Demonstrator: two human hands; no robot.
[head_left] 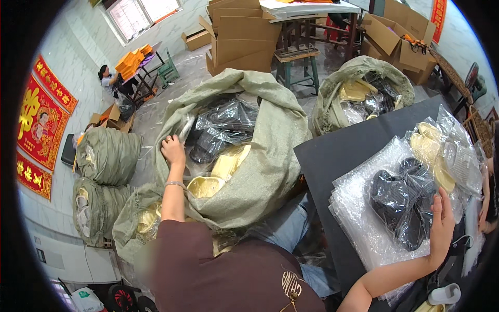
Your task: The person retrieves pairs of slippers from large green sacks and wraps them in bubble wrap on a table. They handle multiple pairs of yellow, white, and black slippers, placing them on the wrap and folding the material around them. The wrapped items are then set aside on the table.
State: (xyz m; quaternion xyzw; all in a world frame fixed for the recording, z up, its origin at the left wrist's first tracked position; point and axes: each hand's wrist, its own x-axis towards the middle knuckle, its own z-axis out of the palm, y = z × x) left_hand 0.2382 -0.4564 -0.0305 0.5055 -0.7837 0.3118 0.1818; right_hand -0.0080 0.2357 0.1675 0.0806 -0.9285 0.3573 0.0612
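My left hand reaches into a large open green woven sack on the floor. Its fingers curl on a clear plastic pack at the sack's left rim. Inside the sack lie plastic-wrapped black slippers and yellow slippers. My right hand lies flat, fingers extended, on the right edge of a bagged pair of black slippers. That pair lies on a stack of clear plastic bags on a dark table. Bagged yellow slippers lie just beyond.
A second open sack of slippers stands behind the table. Two tied sacks lie at the left. Cardboard boxes, a green stool and a seated person at a small table are farther back. Another person's arm shows at the right.
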